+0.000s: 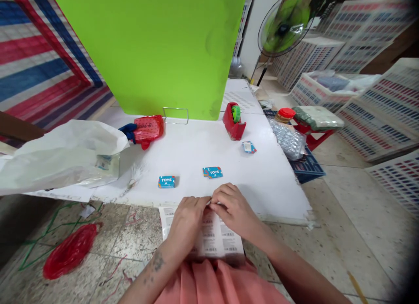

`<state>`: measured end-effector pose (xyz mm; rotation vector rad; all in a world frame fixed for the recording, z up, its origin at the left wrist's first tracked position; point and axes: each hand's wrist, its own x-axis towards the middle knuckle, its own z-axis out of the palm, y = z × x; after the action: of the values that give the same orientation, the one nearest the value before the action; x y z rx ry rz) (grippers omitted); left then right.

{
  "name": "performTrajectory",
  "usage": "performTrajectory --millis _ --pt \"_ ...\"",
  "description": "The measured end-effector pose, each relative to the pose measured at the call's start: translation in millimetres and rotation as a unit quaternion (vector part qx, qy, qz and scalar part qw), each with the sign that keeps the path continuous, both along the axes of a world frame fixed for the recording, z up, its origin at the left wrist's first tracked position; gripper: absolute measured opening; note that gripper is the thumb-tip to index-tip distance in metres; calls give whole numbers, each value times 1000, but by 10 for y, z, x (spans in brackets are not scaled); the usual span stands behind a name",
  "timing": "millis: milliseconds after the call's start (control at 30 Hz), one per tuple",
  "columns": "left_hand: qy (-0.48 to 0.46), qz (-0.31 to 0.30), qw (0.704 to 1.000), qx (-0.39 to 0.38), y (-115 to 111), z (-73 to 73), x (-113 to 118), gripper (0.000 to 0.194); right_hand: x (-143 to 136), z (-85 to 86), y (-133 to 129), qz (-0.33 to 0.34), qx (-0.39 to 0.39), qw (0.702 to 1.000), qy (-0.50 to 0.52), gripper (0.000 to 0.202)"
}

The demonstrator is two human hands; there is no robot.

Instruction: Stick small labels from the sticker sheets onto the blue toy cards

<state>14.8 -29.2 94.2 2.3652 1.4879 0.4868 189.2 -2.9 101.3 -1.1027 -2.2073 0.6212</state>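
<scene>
My left hand (190, 216) and my right hand (233, 207) meet at the table's front edge, fingertips pinched together. A small whitish bit shows between them, too hidden to name. Below them, on my lap, lies a white sheet of printed barcode labels (212, 243), partly covered by my left hand and forearm. Just beyond my hands on the white table (190, 151) sit two small piles of blue cards marked TOYS, the left pile (166, 181) and the middle pile (214, 172). Farther right is another small pile of cards (249, 147) with a white label on top.
A red tape dispenser (234, 122) with green tape stands at the back right. A red packet (149, 128) and a white plastic bag (65, 153) lie on the left. A green board (157, 50) rises behind. A fan (284, 26) and crates (356, 29) stand right.
</scene>
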Motion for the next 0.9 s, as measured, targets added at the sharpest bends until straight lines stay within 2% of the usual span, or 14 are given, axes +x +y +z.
performTrajectory --millis 67,167,267,367,467,633,767,900 --pt "1 6 1000 -30 38 -26 94 23 66 -13 8 11 -52 998 22 10" --pt "-2 8 999 -37 83 -17 119 22 194 -43 25 10 -157 986 63 16" --pt "-2 19 999 -47 106 1 119 22 291 -77 58 -34 -244 964 98 19" --pt "-1 27 998 -62 111 -4 129 20 349 -91 101 -64 -296 946 111 16" --pt "3 19 998 -60 103 -13 136 20 381 -85 137 -55 -308 944 104 13" --pt "-1 22 998 -55 79 11 130 24 393 -110 170 -37 -328 933 142 23" --pt "-6 31 998 -60 76 33 110 26 397 -145 167 -50 -337 925 170 18" --pt "-13 38 998 -56 77 39 81 26 419 -123 158 -52 -275 949 144 17"
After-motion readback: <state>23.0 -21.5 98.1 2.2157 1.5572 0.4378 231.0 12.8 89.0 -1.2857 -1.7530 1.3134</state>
